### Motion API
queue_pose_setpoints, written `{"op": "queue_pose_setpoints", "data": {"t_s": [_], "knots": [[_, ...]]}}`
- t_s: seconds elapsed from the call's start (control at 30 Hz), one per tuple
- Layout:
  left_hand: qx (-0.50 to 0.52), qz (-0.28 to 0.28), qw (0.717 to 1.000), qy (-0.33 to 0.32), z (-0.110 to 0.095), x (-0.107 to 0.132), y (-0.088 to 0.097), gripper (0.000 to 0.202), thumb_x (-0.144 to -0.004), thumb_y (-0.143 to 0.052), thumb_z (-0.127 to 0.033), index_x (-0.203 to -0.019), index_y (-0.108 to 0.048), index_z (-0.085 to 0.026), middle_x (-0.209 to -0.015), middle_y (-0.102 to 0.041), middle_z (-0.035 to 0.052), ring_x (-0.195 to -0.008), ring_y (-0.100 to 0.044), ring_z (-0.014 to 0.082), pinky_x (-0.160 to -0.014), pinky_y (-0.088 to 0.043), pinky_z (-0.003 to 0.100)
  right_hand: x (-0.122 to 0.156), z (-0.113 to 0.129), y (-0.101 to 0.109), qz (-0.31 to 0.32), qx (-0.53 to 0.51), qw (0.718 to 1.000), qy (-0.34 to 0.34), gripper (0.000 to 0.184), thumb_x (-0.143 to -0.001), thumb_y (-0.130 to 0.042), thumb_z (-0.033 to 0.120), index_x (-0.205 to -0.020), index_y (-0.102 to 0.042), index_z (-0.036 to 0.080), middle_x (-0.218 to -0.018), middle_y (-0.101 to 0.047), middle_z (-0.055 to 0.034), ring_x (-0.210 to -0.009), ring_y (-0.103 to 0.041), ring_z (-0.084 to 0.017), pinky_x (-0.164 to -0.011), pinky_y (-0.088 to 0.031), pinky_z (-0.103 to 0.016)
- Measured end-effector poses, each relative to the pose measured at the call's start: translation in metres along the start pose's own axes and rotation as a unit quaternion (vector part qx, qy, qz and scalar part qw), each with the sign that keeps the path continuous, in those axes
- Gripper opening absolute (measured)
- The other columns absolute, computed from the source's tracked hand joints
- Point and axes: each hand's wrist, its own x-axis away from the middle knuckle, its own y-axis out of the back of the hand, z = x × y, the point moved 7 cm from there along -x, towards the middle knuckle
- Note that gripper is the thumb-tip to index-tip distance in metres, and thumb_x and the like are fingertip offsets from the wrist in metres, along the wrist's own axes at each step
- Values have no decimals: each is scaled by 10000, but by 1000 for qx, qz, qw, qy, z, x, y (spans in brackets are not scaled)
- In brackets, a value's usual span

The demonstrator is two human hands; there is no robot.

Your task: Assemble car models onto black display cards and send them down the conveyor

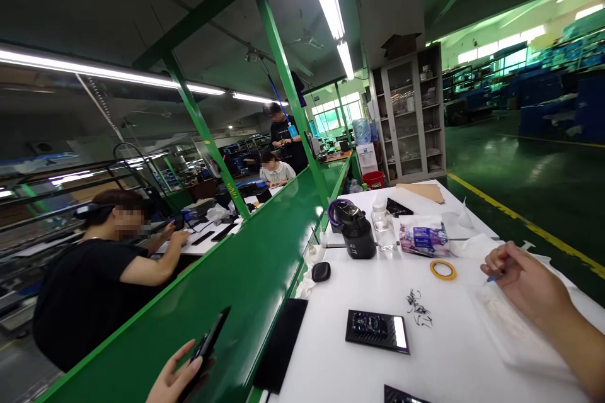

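My left hand (176,373) is at the bottom edge, over the green conveyor (246,277), fingers wrapped round a dark phone-like device (208,343). My right hand (522,280) rests at the right of the white table (359,365), fingers pinched on a thin blue-tipped tool (492,278) above a clear plastic bag (510,327). A black framed panel (377,330) lies between the hands, with a small pile of dark scraps (418,308) beside it. A flat black slab (281,352) lies at the table's left edge.
A yellow tape ring (443,269), black jug (358,233), clear bottle (384,227), packet (423,236) and black pebble-shaped case (321,271) stand farther back. Across the conveyor a person in black (94,283) works; other people sit and stand farther down. Cabinet (409,113) behind.
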Motion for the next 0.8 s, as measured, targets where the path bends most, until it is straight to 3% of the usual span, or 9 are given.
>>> {"op": "queue_pose_setpoints", "data": {"t_s": [0.1,0.23,0.33,0.47,0.53,0.63,0.7,0.8], "knots": [[194,62,979,27,-27,29,-48,756,-592,-826,-484,-1250,-566,-217,-1205,-700,103,-1103,-661,363,-818,-610,413,-4,-10,-3,21,23,999,-22,403,-744,-714,593,-653,-536,243,-687,-440,-3,-641,-430,-181,-616,-430,-344],[333,157,929,39,-69,68,-131,560,-659,-759,-309,-1175,-628,-137,-1155,-691,177,-848,-693,294,-693,-589,406,-1,-31,-18,91,119,986,-76,437,-680,-788,597,-664,-621,194,-689,-542,-43,-673,-478,-203,-612,-398,-336],[373,225,899,39,-93,89,-202,427,-787,-658,-431,-1105,-660,-147,-1048,-702,155,-742,-660,222,-622,-554,351,4,-33,-25,123,169,975,-80,482,-700,-759,637,-630,-610,184,-654,-543,-35,-663,-464,-194,-621,-362,-320],[341,298,892,13,-114,112,-286,536,-873,-522,-626,-1147,-621,-176,-1125,-674,140,-792,-664,180,-655,-544,304,7,-28,-28,144,201,967,-69,486,-768,-702,637,-621,-596,186,-625,-546,-27,-648,-455,-193,-633,-341,-316],[269,318,908,-51,-122,124,-317,533,-866,-564,-583,-1226,-565,-190,-1191,-655,139,-900,-682,197,-756,-555,325,6,-28,-29,143,205,966,-65,467,-771,-717,613,-627,-598,185,-609,-544,-26,-626,-441,-191,-616,-325,-313],[83,285,927,-230,-128,143,-345,613,-773,-719,-387,-1316,-488,-221,-1207,-651,115,-1075,-656,239,-968,-512,404,5,-20,-33,118,184,975,-47,467,-769,-737,595,-612,-569,188,-601,-521,-21,-613,-424,-187,-608,-324,-314],[-42,248,901,-353,-125,161,-358,718,-697,-772,-277,-1342,-462,-230,-1195,-653,107,-1125,-632,264,-1036,-473,453,9,-2,-35,83,144,986,-20,476,-781,-713,617,-628,-528,206,-614,-480,-4,-627,-418,-185,-637,-358,-320],[-147,254,829,-477,-109,190,-377,809,-662,-797,-239,-1379,-422,-236,-1180,-663,108,-1082,-644,283,-974,-515,472,28,39,-46,41,59,997,30,506,-790,-624,694,-690,-445,232,-658,-408,25,-658,-418,-177,-731,-427,-334]]}}
